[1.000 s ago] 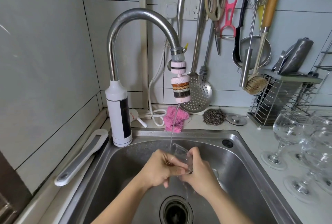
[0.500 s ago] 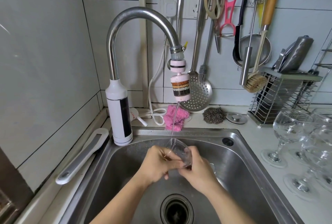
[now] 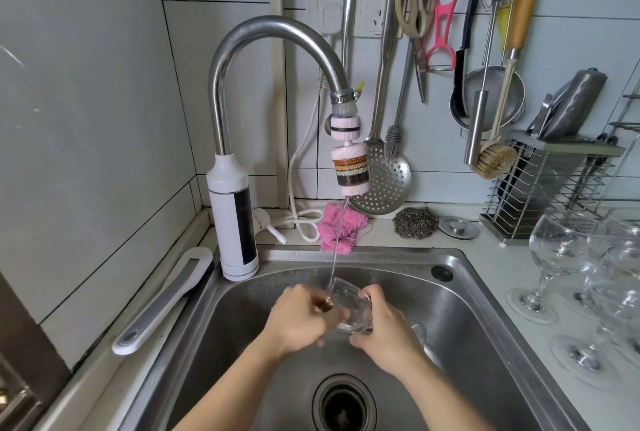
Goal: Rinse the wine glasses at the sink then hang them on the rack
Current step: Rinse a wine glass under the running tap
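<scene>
Nearest is the round drain [image 3: 344, 406] in the floor of the stainless steel sink [image 3: 485, 344], whose walls are wet. Above the drain, inside the basin, both hands meet around one wine glass [image 3: 351, 309], held tilted. The left hand [image 3: 298, 320] has its fingers curled over the bowl's near side, and the right hand [image 3: 384, 330] wraps the bowl from the other side, fingers closed on the glass. A thin water stream [image 3: 337, 243] falls onto the glass's upper rim.

On the left rim lies a white, grey-handled tool [image 3: 162, 299]. On the pale counter [image 3: 498, 264] to the right, several more wine glasses [image 3: 561, 250] stand upright, close together.

Behind the sink rises the curved faucet [image 3: 270, 36] with a bead-filled filter [image 3: 350, 171] on its spout. A pink cloth [image 3: 341, 228], steel scourer [image 3: 415, 223] and metal plug [image 3: 459, 227] sit along the back ledge, beside a wire utensil holder [image 3: 547, 188]. On the tiled wall [image 3: 86, 101] hang a skimmer [image 3: 384, 181], scissors [image 3: 415, 1], a pink peeler [image 3: 443, 22] and a brush [image 3: 495, 160], near two sockets [image 3: 330, 5].
</scene>
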